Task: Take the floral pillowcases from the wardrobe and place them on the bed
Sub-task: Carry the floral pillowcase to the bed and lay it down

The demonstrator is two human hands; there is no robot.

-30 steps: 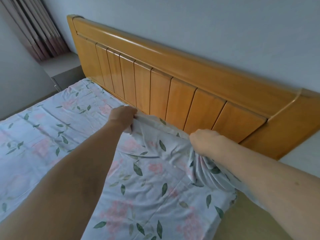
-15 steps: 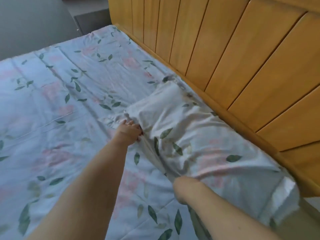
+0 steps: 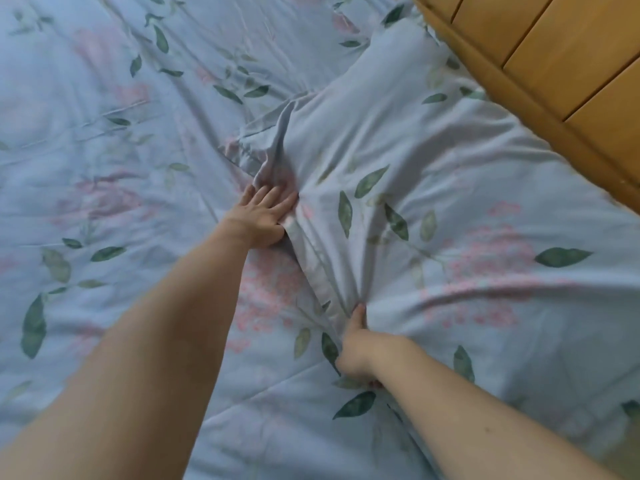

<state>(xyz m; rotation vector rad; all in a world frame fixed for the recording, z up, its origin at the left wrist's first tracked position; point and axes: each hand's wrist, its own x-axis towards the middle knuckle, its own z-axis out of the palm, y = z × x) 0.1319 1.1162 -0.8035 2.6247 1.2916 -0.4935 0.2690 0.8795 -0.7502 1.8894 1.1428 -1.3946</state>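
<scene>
A pale blue floral pillowcase [image 3: 398, 150] with green leaves and pink blooms lies rumpled on the bed [image 3: 104, 140], right beside the headboard. The bed's sheet has the same print. My left hand [image 3: 263, 216] rests flat on the pillowcase's left edge, fingers spread and the thumb against the hem. Nearer to me, my right hand [image 3: 356, 344] is closed on the same edge. Its thumb points up into a bunch of folds and its fingers are curled out of sight.
The orange wooden headboard [image 3: 554, 64] runs diagonally across the upper right corner. The floral sheet covers all the mattress in view, with creases at the left. No wardrobe is in view.
The view has dropped and come closer to the bed. The pillowcase, held up at the headboard a second ago, now lies on the sheet. My left hand has flattened out.
</scene>
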